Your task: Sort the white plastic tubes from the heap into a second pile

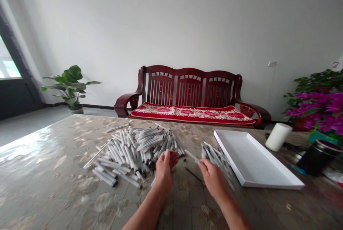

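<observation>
My right hand (213, 177) pinches one end of a slim, whitish translucent tube (192, 156), which points up and to the left. Thumb and curled fingers meet on my left hand (164, 168), at the right edge of a big pile of white pen-like tubes (131, 147), many with black ends; what it holds, if anything, is too small to make out. A smaller group of similar tubes (214, 156) lies just beyond and beside my right hand. Between the hands a thin dark stick (193, 174) rests on the table.
A shallow white box lid or tray (270, 184) stands right of the smaller group. Farther right are a white roll (278, 137), a dark cup (318, 158) and purple flowers (321, 106). Behind the patterned table (66, 187) is a red wooden bench (187, 87).
</observation>
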A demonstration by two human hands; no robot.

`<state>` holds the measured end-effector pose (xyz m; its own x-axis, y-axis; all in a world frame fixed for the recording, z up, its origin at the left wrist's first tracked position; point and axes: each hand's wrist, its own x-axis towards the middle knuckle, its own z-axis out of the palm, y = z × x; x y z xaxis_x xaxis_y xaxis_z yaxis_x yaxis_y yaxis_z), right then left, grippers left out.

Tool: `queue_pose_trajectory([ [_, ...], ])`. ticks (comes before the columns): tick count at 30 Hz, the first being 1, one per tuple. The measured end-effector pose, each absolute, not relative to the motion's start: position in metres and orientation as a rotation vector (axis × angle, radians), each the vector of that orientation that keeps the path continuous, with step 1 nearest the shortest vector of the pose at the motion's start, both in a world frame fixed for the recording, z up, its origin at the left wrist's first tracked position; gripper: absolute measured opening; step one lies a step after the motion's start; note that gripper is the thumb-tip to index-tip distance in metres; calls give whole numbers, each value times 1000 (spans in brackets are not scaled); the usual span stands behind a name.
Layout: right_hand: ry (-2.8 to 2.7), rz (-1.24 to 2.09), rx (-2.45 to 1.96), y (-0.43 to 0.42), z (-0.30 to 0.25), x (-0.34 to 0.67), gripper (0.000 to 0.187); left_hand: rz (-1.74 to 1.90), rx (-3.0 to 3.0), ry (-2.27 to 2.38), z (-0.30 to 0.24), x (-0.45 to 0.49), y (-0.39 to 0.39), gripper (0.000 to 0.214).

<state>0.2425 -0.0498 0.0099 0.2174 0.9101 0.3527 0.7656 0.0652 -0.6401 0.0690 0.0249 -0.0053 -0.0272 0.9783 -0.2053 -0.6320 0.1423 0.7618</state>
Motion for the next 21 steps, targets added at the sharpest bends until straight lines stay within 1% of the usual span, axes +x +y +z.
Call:
queue_pose_trajectory([
  [3, -1574, -35, -1866, -51, 10, 258, 30, 1282, 733, 924, -12, 78, 22, 38],
  [6, -1631, -192, -1892, -51, 10, 263, 24, 1275, 871, 912, -14, 90, 17, 44],
  [8, -1666, -258, -1861, -52, 10, 257, 23, 1291, 906, 865, -12, 93, 16, 44],
  [11, -1787, -218, -1778, -54, 10, 238, 28, 1311, 862, 819, -8, 89, 19, 40],
  [16, -2183, -14, -1597, -51, 5, 208, 48, 1411, 754, 992, -4, 70, 25, 29],
  [18, -2261, 24, -1577, -46, 2, 202, 49, 1425, 764, 1083, -3, 65, 25, 28],
  [21, -2268, 13, -1619, -36, -1, 203, 45, 1415, 819, 1142, -3, 63, 23, 27],
])
